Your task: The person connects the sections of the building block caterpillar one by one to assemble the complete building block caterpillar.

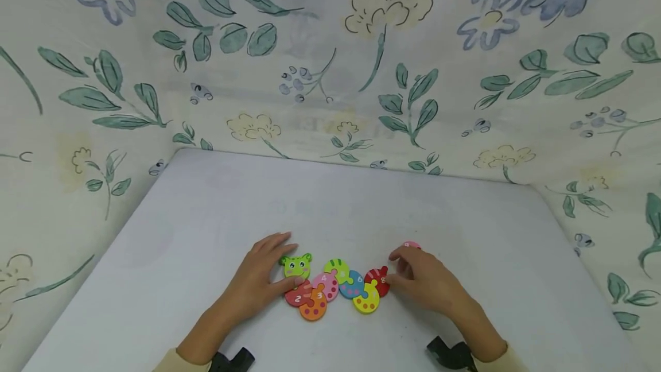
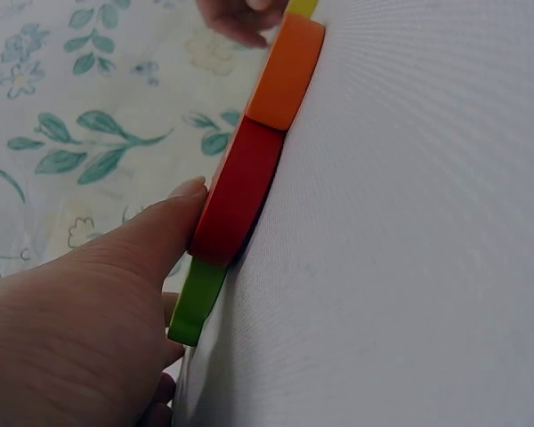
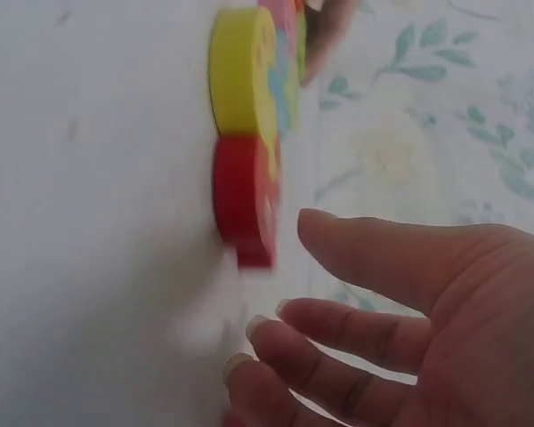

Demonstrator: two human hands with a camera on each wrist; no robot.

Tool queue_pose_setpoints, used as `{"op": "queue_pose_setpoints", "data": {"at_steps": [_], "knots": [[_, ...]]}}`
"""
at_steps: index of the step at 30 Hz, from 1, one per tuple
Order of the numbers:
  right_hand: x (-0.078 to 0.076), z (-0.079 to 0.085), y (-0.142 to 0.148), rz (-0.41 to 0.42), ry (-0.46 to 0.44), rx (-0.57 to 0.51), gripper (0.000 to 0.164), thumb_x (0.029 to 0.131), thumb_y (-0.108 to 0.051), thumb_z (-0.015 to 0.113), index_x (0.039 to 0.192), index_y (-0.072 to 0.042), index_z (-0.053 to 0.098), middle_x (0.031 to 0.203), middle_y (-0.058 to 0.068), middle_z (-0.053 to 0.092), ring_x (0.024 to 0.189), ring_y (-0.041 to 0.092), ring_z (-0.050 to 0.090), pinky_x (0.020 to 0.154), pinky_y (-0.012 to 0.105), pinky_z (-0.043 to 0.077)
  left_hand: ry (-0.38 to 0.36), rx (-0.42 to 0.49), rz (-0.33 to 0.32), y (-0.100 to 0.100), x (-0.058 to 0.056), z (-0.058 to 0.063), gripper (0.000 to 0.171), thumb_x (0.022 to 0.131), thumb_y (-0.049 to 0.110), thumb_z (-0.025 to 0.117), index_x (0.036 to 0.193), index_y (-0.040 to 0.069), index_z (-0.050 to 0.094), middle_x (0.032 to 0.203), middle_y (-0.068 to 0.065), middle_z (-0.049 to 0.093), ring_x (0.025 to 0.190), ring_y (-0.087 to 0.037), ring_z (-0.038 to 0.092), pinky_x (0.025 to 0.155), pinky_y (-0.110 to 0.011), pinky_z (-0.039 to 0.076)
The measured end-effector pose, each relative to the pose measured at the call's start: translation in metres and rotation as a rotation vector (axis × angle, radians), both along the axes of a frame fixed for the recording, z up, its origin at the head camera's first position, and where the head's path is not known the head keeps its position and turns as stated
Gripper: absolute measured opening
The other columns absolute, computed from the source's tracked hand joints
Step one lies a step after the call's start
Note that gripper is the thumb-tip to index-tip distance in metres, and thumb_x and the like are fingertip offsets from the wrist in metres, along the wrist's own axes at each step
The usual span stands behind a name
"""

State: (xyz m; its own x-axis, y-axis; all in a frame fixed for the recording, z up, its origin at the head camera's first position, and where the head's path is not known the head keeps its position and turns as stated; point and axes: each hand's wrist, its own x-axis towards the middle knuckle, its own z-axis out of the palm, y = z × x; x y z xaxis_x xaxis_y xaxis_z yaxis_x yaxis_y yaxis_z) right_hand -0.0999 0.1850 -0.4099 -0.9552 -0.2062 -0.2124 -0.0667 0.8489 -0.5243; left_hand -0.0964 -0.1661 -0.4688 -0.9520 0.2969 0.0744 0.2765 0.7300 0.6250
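A wooden caterpillar number puzzle (image 1: 326, 287) lies joined in a zigzag on the white table. Its green smiling head (image 1: 296, 267) is at the left end, followed by the red 2 piece (image 1: 298, 296). My left hand (image 1: 261, 274) lies around the head, its thumb resting on the pieces there and its other fingers stretched beyond. Beside the red 8 piece (image 1: 381, 281) at the right end is my right hand (image 1: 431, 280); the right wrist view shows its thumb and loosely bent fingers apart from that piece, holding nothing. A pink piece (image 1: 411, 244) sits behind the right hand, mostly hidden.
The white tabletop (image 1: 310, 194) runs back to a floral cloth (image 1: 320, 73), which also hangs on both sides. Black camera mounts (image 1: 451, 355) are on both wrists near the bottom of the head view.
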Motion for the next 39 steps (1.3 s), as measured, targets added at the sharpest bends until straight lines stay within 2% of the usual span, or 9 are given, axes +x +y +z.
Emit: {"op": "queue_pose_setpoints", "data": {"at_steps": [4, 9, 13, 17, 20, 26, 31, 39], "knots": [[0.009, 0.008, 0.039, -0.036, -0.002, 0.086, 0.043, 0.087, -0.027, 0.086, 0.122, -0.009, 0.069, 0.1, 0.0, 0.065, 0.086, 0.016, 0.058, 0.075, 0.034, 0.059, 0.0, 0.004, 0.003, 0.002, 0.001, 0.0, 0.07, 0.088, 0.039, 0.086, 0.147, 0.013, 0.06, 0.162, -0.005, 0.043, 0.152, -0.03, 0.032, 0.121, -0.059, 0.031], [0.02, 0.008, 0.081, -0.041, -0.095, 0.215, 0.057, 0.082, -0.041, 0.089, 0.121, -0.006, 0.068, 0.108, 0.006, 0.063, 0.094, 0.022, 0.062, 0.083, 0.05, 0.06, 0.006, -0.011, 0.004, 0.0, 0.0, -0.001, 0.068, 0.088, 0.04, 0.086, 0.146, 0.015, 0.061, 0.162, -0.004, 0.043, 0.151, -0.03, 0.033, 0.12, -0.059, 0.032], [0.027, 0.001, 0.093, -0.037, -0.116, 0.195, 0.056, 0.08, -0.037, 0.091, 0.12, -0.006, 0.067, 0.107, 0.005, 0.061, 0.094, 0.021, 0.062, 0.085, 0.05, 0.059, 0.026, -0.002, 0.001, -0.002, -0.001, -0.002, 0.068, 0.088, 0.041, 0.086, 0.146, 0.014, 0.062, 0.162, -0.004, 0.044, 0.151, -0.03, 0.034, 0.119, -0.06, 0.032], [0.028, -0.002, 0.088, -0.042, -0.093, 0.163, 0.055, 0.081, -0.034, 0.091, 0.122, -0.007, 0.067, 0.108, 0.002, 0.061, 0.092, 0.017, 0.06, 0.083, 0.044, 0.06, 0.049, 0.018, -0.012, -0.003, -0.001, -0.003, 0.067, 0.09, 0.04, 0.084, 0.145, 0.011, 0.061, 0.161, -0.006, 0.045, 0.15, -0.031, 0.034, 0.119, -0.061, 0.032], [0.028, 0.001, 0.078, -0.049, -0.082, 0.143, 0.059, 0.081, -0.034, 0.092, 0.127, -0.007, 0.065, 0.109, 0.0, 0.064, 0.092, 0.017, 0.06, 0.084, 0.043, 0.06, 0.039, 0.019, -0.015, -0.003, -0.001, -0.003, 0.066, 0.091, 0.039, 0.083, 0.147, 0.013, 0.061, 0.162, -0.005, 0.044, 0.151, -0.031, 0.033, 0.119, -0.061, 0.032], [0.026, 0.006, 0.055, 0.015, 0.01, 0.06, 0.057, 0.085, -0.019, 0.089, 0.134, -0.009, 0.062, 0.121, 0.002, 0.067, 0.098, 0.016, 0.062, 0.088, 0.041, 0.062, 0.021, 0.018, -0.006, -0.002, 0.0, -0.002, 0.065, 0.092, 0.038, 0.082, 0.148, 0.013, 0.06, 0.162, -0.004, 0.043, 0.151, -0.03, 0.033, 0.12, -0.061, 0.031], [0.021, 0.006, 0.042, 0.081, 0.079, 0.088, 0.057, 0.085, -0.015, 0.088, 0.135, -0.008, 0.062, 0.125, 0.003, 0.067, 0.105, 0.018, 0.065, 0.092, 0.041, 0.06, 0.022, 0.019, -0.005, -0.001, 0.001, -0.002, 0.065, 0.092, 0.038, 0.082, 0.148, 0.013, 0.06, 0.162, -0.004, 0.043, 0.152, -0.03, 0.033, 0.12, -0.061, 0.031], [0.013, -0.001, 0.037, 0.153, 0.094, 0.167, 0.057, 0.083, -0.01, 0.088, 0.135, -0.012, 0.066, 0.12, 0.003, 0.063, 0.111, 0.021, 0.065, 0.096, 0.043, 0.058, 0.038, 0.021, -0.016, 0.0, 0.001, 0.001, 0.062, 0.093, 0.037, 0.081, 0.147, 0.014, 0.06, 0.162, -0.005, 0.044, 0.151, -0.032, 0.033, 0.119, -0.063, 0.031]]}}
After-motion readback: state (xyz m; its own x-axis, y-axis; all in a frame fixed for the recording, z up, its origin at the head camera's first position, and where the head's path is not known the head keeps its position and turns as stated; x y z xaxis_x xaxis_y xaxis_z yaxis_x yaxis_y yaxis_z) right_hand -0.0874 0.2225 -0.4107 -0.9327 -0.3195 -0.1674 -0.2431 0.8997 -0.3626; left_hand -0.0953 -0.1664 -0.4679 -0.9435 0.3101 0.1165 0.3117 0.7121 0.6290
